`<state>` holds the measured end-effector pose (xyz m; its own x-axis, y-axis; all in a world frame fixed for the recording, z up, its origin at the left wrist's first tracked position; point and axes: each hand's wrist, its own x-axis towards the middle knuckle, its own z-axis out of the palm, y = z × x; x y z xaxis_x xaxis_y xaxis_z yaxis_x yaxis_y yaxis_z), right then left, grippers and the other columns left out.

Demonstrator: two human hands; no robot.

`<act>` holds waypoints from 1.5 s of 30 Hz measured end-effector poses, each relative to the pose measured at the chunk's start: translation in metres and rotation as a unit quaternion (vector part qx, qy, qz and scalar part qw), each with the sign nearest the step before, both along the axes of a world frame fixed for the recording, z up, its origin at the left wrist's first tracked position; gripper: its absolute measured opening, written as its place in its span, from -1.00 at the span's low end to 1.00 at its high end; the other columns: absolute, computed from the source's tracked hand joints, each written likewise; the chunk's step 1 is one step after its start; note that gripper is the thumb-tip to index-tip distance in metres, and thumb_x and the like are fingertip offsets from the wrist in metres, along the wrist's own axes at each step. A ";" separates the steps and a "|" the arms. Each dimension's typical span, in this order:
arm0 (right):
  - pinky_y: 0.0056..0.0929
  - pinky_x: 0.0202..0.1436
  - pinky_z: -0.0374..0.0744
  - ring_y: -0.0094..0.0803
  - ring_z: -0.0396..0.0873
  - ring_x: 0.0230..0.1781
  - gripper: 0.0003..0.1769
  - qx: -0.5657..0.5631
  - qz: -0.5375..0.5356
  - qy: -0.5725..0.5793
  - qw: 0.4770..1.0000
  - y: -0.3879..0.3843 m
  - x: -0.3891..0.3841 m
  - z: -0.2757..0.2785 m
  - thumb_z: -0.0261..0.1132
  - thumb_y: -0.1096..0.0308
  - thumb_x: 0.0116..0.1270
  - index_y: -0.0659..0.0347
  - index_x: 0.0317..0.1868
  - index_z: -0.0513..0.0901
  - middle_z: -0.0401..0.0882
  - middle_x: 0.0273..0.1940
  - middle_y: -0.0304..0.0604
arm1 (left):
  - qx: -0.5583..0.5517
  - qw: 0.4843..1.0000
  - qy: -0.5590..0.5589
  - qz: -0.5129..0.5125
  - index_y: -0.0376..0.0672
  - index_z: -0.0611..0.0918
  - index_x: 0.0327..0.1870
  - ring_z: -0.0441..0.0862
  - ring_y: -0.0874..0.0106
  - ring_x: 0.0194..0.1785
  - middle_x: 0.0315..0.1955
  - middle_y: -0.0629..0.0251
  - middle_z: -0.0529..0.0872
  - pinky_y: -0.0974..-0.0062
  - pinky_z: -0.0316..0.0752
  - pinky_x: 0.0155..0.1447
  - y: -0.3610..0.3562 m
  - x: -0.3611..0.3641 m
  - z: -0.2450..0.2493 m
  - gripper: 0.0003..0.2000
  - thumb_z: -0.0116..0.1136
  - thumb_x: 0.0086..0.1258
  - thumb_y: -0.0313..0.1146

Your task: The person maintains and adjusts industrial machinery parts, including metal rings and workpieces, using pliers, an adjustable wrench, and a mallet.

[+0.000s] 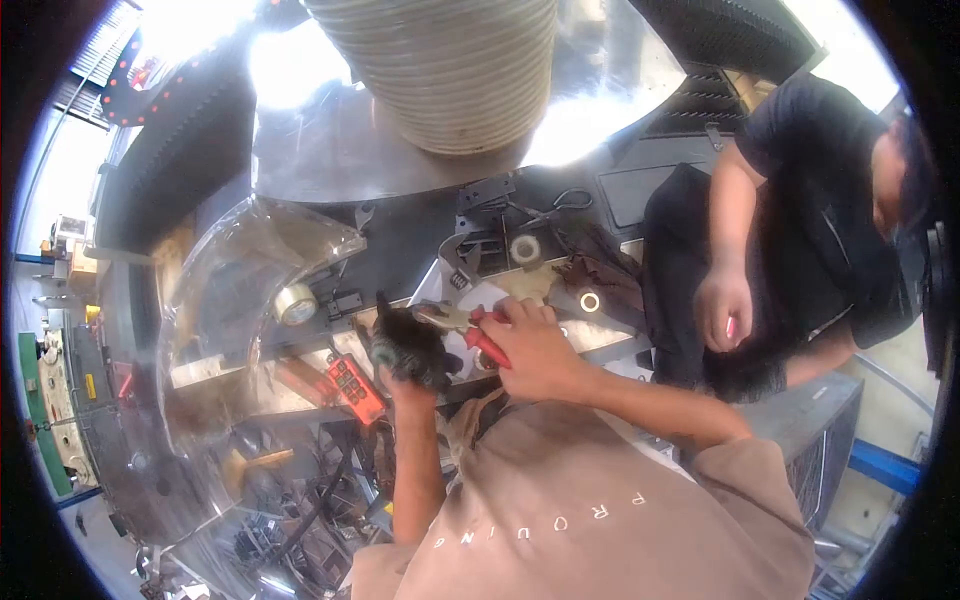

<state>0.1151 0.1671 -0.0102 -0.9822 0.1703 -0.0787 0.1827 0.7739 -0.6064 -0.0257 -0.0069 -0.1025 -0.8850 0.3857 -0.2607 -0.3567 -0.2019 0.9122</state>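
My right hand (pixel 535 345), bare, is closed around the red handles of a pair of pliers (pixel 480 340). The pliers' metal jaws point left toward my left hand (pixel 410 348), which wears a dark glove. Its gloved fingers are curled beside the jaws; whatever they grip is hidden. Both hands are close together over the front edge of the cluttered bench. Behind them lies a curved light metal piece (pixel 440 278). An orange-red box with dark slots (pixel 355 388) sits just left of my gloved hand.
A large ribbed hose (pixel 460 70) hangs above a shiny metal hood (pixel 320 150). Clear plastic sheeting (pixel 225 280) drapes at left, near a tape roll (pixel 295 304). Another roll (pixel 525 250) and a ring (pixel 590 301) lie behind. At right sits a co-worker in dark clothes (pixel 800 230).
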 end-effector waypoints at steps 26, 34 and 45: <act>0.12 0.28 0.31 0.11 0.36 0.24 -0.47 0.097 0.006 0.035 0.995 0.001 0.037 -0.010 0.38 0.37 0.03 0.15 0.11 0.59 0.41 0.19 0.13 | 0.281 0.900 -0.332 0.031 -0.19 0.49 0.44 0.48 0.13 0.44 0.38 0.11 0.57 0.07 0.27 0.58 0.008 0.052 0.031 -0.47 -0.19 0.69 0.01; 0.12 0.28 0.30 0.13 0.35 0.26 -0.44 0.096 0.002 0.061 0.994 0.002 0.040 0.000 0.37 0.43 0.00 0.14 0.12 0.59 0.38 0.24 0.16 | 0.240 0.929 -0.278 -0.050 -0.30 0.53 0.34 0.66 0.15 0.26 0.24 0.04 0.67 0.11 0.54 0.41 -0.010 0.056 0.039 -0.54 -0.10 0.60 -0.18; 0.13 0.37 0.30 0.22 0.32 0.27 -0.44 -0.015 0.006 0.009 1.000 -0.010 0.046 -0.001 0.32 0.45 0.03 0.22 0.14 0.56 0.37 0.23 0.21 | 0.208 0.959 -0.185 -0.047 -0.33 0.57 0.22 0.76 0.30 0.07 0.06 0.12 0.74 0.29 0.69 0.19 -0.003 0.072 0.025 -0.67 0.20 0.55 -0.35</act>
